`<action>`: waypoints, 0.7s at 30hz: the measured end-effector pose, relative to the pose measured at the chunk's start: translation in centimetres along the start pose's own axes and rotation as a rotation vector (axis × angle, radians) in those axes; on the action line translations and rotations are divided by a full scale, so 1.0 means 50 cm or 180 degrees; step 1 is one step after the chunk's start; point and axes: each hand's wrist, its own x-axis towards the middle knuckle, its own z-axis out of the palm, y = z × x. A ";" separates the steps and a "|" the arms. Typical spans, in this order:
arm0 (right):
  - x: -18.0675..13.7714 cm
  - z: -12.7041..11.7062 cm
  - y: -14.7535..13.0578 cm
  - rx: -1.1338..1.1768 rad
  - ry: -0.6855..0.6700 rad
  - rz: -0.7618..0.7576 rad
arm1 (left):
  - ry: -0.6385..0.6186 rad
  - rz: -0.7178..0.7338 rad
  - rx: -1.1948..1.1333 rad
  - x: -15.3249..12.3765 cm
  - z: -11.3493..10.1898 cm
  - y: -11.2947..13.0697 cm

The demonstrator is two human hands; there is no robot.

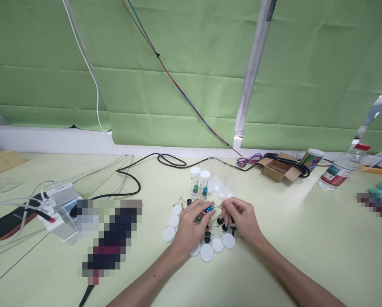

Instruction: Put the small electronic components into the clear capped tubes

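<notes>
In the head view my left hand (191, 224) is closed, pinching a small shiny blue piece (208, 209). My right hand (241, 216) is closed too, its fingertips on the far end of a thin metal rod (217, 207) that runs to the blue piece. Below my hands lie small black parts (208, 237) with thin metal rods. Round white caps (206, 253) form an arc around them. Behind stand two clear capped tubes, one with a green piece (195, 187) inside, the other with a blue-green piece (205, 191).
Several clear tubes (223, 185) lie behind my right hand. A power strip (61, 209) with cables is at left, near a blurred dark object (110, 238). An open cardboard box (278, 168), a printed can (312, 158) and a water bottle (341, 170) stand at back right.
</notes>
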 end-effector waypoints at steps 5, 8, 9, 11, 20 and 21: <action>0.002 0.002 -0.008 0.0116 -0.0063 0.0093 | 0.0019 -0.0016 -0.0105 0.001 0.001 0.002; 0.004 0.002 -0.007 0.0273 -0.0098 0.0234 | -0.0013 0.0017 -0.0114 0.001 0.000 0.002; 0.005 0.001 -0.005 0.0340 -0.0117 0.0294 | -0.0021 0.0027 -0.0104 0.001 0.000 0.002; 0.007 0.000 -0.001 0.0497 -0.0175 0.0416 | -0.0025 0.0037 -0.0086 0.001 0.001 0.002; 0.009 0.000 -0.009 0.1088 -0.0376 0.0797 | -0.0062 0.0062 -0.0004 0.001 0.001 0.002; 0.009 0.001 -0.010 0.1111 -0.0391 0.0820 | -0.0056 0.0052 -0.0024 0.001 0.001 0.003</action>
